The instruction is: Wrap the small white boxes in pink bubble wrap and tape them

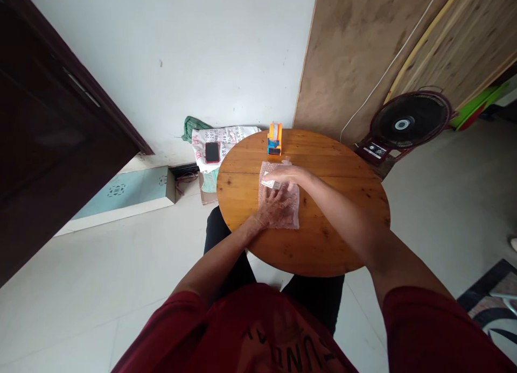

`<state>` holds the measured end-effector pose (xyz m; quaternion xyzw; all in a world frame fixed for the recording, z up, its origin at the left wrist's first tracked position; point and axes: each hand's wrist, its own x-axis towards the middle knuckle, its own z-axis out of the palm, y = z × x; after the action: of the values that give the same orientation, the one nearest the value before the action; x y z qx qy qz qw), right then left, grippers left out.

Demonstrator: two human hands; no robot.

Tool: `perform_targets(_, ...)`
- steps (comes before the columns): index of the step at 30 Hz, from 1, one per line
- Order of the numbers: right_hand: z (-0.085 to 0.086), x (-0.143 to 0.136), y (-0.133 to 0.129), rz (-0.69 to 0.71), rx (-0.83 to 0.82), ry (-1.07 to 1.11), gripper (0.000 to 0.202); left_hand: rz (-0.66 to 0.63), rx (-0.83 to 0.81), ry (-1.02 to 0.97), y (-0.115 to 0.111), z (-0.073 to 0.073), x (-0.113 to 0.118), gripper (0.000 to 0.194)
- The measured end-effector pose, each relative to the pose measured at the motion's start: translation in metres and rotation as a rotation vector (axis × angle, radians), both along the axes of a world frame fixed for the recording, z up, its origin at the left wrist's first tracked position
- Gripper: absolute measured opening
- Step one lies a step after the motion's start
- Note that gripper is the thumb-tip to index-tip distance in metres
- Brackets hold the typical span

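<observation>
Clear bubble wrap [291, 219] lies flat on a round wooden table [339, 163] in the head view, near the middle of its left half. The left hand [277, 207] rests palm down on the wrap, its fingers spread wide and gripping nothing. Just beyond it, the right hand [288, 175] reaches across from the right and has hold of a small white box [271, 184], the fingers bent along the far edge; the thumb's exact place is hard to make out. The box is over the far part of the wrap. Near the table's far edge stands an orange and blue tape dispenser [274, 140]. Left of the table, a dark phone [212, 152] with a red edge lies on a white printed sack [232, 138].
</observation>
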<state>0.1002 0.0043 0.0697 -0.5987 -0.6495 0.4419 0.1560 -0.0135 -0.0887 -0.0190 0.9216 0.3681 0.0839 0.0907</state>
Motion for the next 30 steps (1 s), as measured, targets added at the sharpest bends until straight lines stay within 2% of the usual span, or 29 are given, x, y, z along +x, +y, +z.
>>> perform_targets(3, 0.01, 0.028, -0.012, -0.043, -0.121, -0.13, 0.045, -0.011, -0.007, -0.004, -0.001, 0.003, 0.0, 0.084)
perform_targets(6, 0.014, 0.055, -0.034, -0.101, -0.133, -0.11, 0.045, -0.021, -0.034, -0.046, 0.0, 0.003, 0.0, 0.082)
perform_targets(10, -0.003, 0.081, -0.064, -0.145, -0.087, 0.061, 0.034, -0.031, -0.13, -0.114, 0.007, 0.007, -0.008, 0.071)
perform_targets(12, -0.015, 0.088, -0.074, -0.131, -0.022, 0.029, 0.029, -0.043, -0.187, -0.158, 0.013, 0.01, -0.015, 0.059)
perform_targets(14, -0.025, 0.091, -0.08, -0.077, 0.092, -0.084, 0.028, -0.01, -0.2, -0.19, 0.018, 0.013, -0.024, 0.056)
perform_targets(17, -0.031, 0.083, -0.085, -0.003, 0.242, -0.248, 0.033, 0.072, -0.141, -0.185, 0.022, 0.012, -0.035, 0.047)
perform_targets(19, -0.031, 0.074, -0.087, 0.023, 0.335, -0.312, 0.031, 0.085, -0.116, -0.174, 0.022, 0.007, -0.039, 0.042)
perform_targets(22, -0.032, 0.064, -0.09, 0.132, 0.446, -0.363, 0.021, 0.079, -0.087, -0.196, 0.021, -0.003, -0.042, 0.043)
perform_targets(25, -0.035, 0.064, -0.091, 0.189, 0.418, -0.342, 0.036, 0.088, -0.07, -0.229, 0.02, -0.01, -0.042, 0.05)
perform_targets(27, -0.037, 0.07, -0.091, 0.159, 0.378, -0.314, 0.049, 0.092, -0.08, -0.247, 0.021, -0.012, -0.042, 0.06)
perform_targets(30, -0.042, 0.078, -0.091, 0.123, 0.354, -0.283, 0.054, 0.107, -0.095, -0.275, 0.021, -0.013, -0.043, 0.07)
